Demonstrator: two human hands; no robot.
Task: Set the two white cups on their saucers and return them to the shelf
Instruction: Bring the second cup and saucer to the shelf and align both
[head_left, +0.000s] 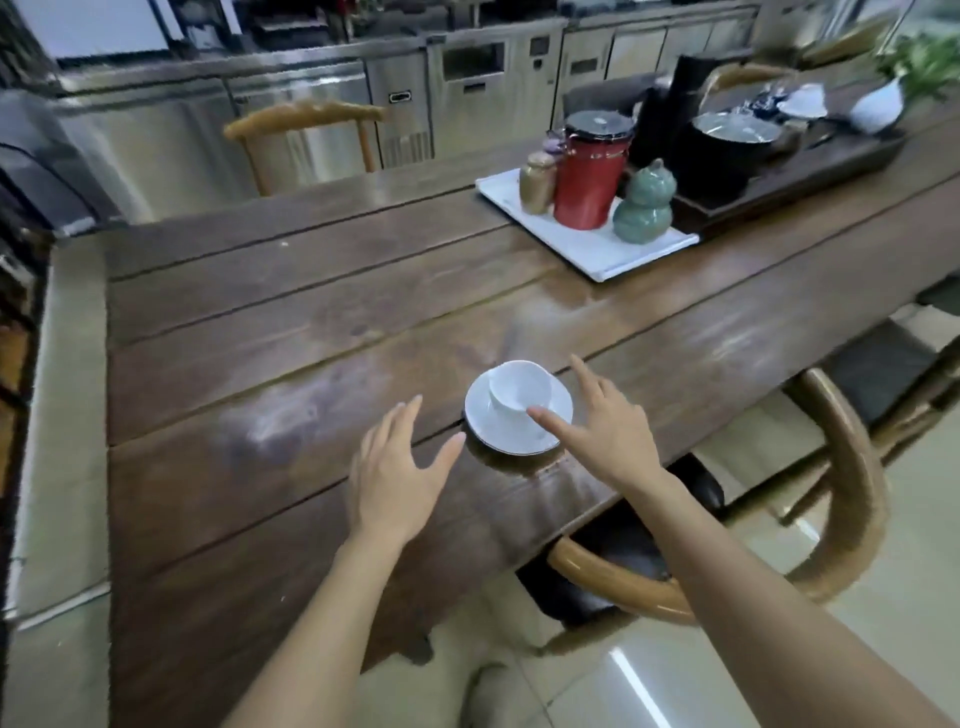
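A white cup (519, 387) stands on a white saucer (498, 431) near the front edge of the dark wooden table (270, 364). My left hand (397, 475) hovers just left of the saucer, fingers spread, holding nothing. My right hand (605, 426) is at the saucer's right side, fingers apart, its thumb tip over the saucer beside the cup. I cannot tell whether the thumb touches. Only one cup and one saucer show in the head view; no shelf is in sight.
A white tray (613, 254) at the back right carries a red canister (589, 176), a green gourd jar (644, 210) and a gold jar (537, 184). A dark tea tray (810, 171) with pots lies beyond. A wooden chair (841, 499) stands at the table's right; steel cabinets line the back.
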